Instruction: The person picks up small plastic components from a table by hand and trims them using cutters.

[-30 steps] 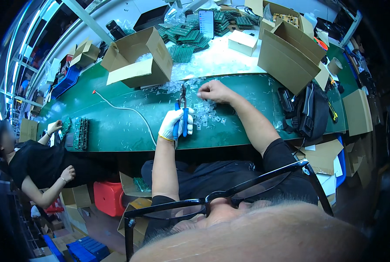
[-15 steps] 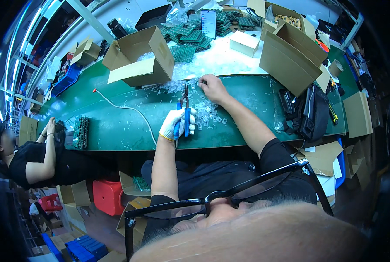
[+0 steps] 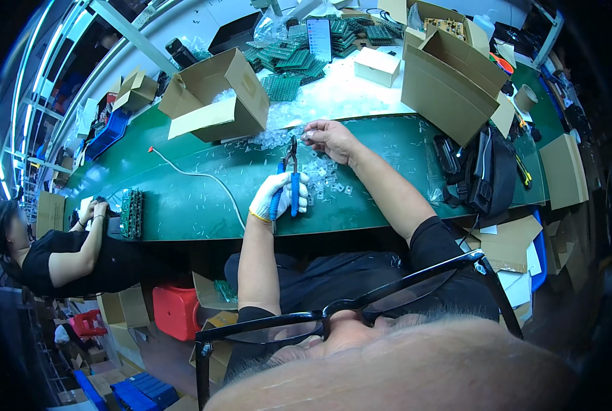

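My left hand (image 3: 263, 196), in a white knit glove, is closed round the blue handles of a pair of cutting pliers (image 3: 295, 186). The jaws point away from me, just left of my bare right hand (image 3: 333, 140). That hand has its thumb and fingertips drawn together at the edge of a heap of small clear plastic pieces (image 3: 273, 139). A pale bit shows at the fingertips, apparently one such piece, though it is too small to make out well. More loose clear pieces (image 3: 332, 179) lie on the green tabletop (image 3: 374, 198) between my forearms.
An open cardboard box (image 3: 234, 103) stands behind the heap; a taller carton (image 3: 450, 89) is at right. Green circuit boards (image 3: 296, 55), a phone (image 3: 319, 40) and a white box (image 3: 377, 66) lie farther back. A black bag (image 3: 487, 171) sits right. A co-worker (image 3: 66, 257) sits at left.
My right hand has turned and its fingers have drawn together near the pliers' jaws. The left hand keeps its hold on the pliers. The co-worker's hands have come lower onto the table.
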Tool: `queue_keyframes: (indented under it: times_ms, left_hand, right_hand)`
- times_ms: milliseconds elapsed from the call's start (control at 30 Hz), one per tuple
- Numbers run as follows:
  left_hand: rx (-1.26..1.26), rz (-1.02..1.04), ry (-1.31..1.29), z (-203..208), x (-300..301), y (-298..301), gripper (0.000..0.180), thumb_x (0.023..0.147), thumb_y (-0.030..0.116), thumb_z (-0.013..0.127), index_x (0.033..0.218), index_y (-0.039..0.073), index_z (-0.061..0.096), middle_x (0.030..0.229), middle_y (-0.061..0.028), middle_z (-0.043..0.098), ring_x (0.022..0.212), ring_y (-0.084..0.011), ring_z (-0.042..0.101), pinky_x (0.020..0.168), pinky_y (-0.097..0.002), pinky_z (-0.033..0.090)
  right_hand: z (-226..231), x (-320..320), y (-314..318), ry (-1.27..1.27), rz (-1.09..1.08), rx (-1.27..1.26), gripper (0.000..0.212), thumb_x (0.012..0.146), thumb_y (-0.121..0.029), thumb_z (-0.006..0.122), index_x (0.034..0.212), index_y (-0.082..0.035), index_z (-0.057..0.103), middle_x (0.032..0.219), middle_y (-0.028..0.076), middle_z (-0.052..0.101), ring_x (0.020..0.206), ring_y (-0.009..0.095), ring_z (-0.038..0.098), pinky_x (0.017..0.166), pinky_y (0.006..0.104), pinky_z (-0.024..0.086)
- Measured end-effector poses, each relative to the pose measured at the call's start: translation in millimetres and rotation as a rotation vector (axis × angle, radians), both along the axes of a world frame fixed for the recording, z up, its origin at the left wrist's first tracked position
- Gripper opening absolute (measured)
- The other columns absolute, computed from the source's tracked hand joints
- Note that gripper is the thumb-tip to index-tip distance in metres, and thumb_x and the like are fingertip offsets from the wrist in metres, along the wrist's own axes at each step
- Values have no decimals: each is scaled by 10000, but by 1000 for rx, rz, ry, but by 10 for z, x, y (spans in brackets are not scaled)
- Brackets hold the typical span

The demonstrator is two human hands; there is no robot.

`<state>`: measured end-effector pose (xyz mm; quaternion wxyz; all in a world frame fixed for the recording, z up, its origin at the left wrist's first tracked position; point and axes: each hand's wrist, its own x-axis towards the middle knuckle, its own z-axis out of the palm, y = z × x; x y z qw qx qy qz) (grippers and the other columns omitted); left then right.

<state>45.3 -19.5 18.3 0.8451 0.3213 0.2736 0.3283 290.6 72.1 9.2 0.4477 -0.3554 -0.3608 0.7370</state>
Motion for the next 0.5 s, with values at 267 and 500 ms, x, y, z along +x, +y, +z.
queue_keyframes:
  times_ms: [267, 500]
  left_hand:
    - [-25, -9, 0, 12, 49, 1, 566, 1005, 356, 683, 1297, -124, 610, 886, -108, 694, 790, -276, 706, 726, -458, 611]
    - [14, -26, 107, -30, 33, 46, 570, 1017, 375, 679, 1290, -121, 617, 939, -179, 729, 758, -288, 724, 704, -464, 626]
  right_hand:
    - [-15, -7, -50, 157, -22, 38, 37, 1032, -61, 700, 1049, -29, 698, 990, 75, 739, 839, 133, 718, 788, 257, 607]
    - [33, -102, -122, -8, -35, 66, 76, 1008, -89, 747, 1009, -19, 721, 926, 47, 720, 799, 117, 711, 727, 266, 615]
